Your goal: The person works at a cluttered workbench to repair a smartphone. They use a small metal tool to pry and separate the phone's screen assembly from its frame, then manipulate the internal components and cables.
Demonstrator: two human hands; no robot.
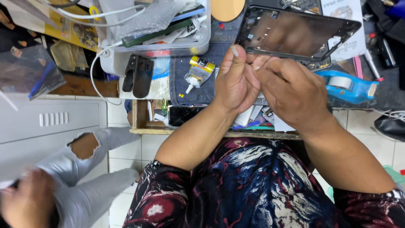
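Observation:
My left hand and my right hand meet fingertip to fingertip over the workbench, pinching something tiny that I cannot make out. Just beyond them lies a black opened tablet frame, its inside facing up. The fingertips hover at its near edge. A small yellow-capped glue tube lies on blue denim cloth left of my left hand.
A blue tape dispenser sits right of my right hand. A clear plastic bin of cables and parts stands at the back left, with a black clip-like tool below it. An open drawer holds small items. Another person's grey-trousered leg is at lower left.

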